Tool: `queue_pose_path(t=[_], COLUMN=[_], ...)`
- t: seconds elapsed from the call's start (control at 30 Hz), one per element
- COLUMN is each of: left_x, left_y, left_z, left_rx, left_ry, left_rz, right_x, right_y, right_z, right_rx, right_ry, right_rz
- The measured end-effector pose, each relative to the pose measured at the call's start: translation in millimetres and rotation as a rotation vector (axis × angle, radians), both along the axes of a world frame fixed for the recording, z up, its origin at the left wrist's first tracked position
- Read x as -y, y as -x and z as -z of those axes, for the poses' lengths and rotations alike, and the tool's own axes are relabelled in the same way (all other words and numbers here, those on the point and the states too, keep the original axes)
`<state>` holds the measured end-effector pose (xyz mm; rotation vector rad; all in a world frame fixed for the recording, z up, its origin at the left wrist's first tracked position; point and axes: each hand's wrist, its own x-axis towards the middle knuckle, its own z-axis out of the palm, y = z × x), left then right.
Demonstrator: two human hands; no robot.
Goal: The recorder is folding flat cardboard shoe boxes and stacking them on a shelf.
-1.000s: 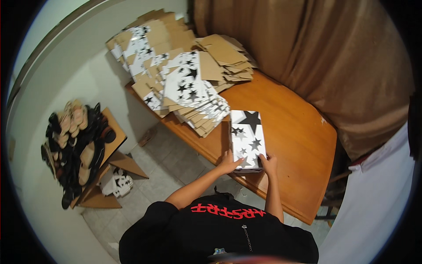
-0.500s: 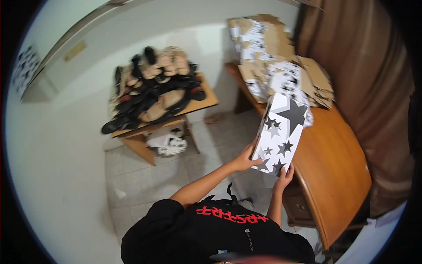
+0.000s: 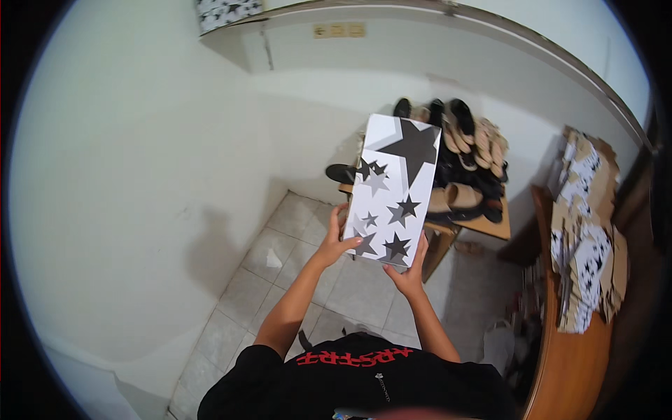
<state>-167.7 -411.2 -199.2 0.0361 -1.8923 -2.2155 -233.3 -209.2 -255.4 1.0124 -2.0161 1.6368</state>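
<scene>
The box (image 3: 392, 192) at centre is smooth white cardboard with matt black and grey stars. At right, flat brown cardboard sheets (image 3: 584, 238) lie on a glossy wooden worktop (image 3: 567, 364). The floor (image 3: 294, 280) at lower centre is pale, dull tile.

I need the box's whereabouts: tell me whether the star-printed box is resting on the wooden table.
No, both hands, left hand and right hand, hold the star-printed box in the air above the tiled floor.

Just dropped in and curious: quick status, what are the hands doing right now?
Left hand and right hand grip the near end of the white star-printed box, held up in the air. Small table piled with shoes behind it. Nothing between.
</scene>
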Motion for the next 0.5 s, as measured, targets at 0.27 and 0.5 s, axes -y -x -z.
queue_pose_path(t=[0.27, 0.5], left_x=[83.1, -28.1], left_y=[21.8, 2.1], left_z=[-18.4, 14.6], left_rx=[-0.304, -0.556], left_ry=[0.207, 0.307], left_rz=[-0.307, -0.582], right_x=[123.6, 42.4], right_y=[98.2, 124.1], right_z=[-29.8, -46.4], right_rx=[-0.397, -0.674], right_ry=[0.124, 0.327], right_rz=[-0.15, -0.427])
